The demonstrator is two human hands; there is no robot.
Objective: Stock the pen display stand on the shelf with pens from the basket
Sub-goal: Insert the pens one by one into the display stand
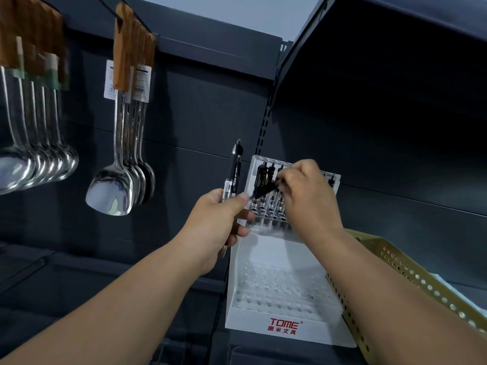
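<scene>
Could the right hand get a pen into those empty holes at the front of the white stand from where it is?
Probably yes. The right hand is up at the stand's back row, and the front holes below it lie open, with nothing over them.

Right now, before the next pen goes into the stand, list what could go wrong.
1. The right hand holds a blurred pen tilted across the pens already standing in the back row; it could knock them.
2. The left hand grips spare pens loosely upright; one might slip out.
3. The white stand sits near the shelf edge, against the basket; a push could shift it.
</scene>
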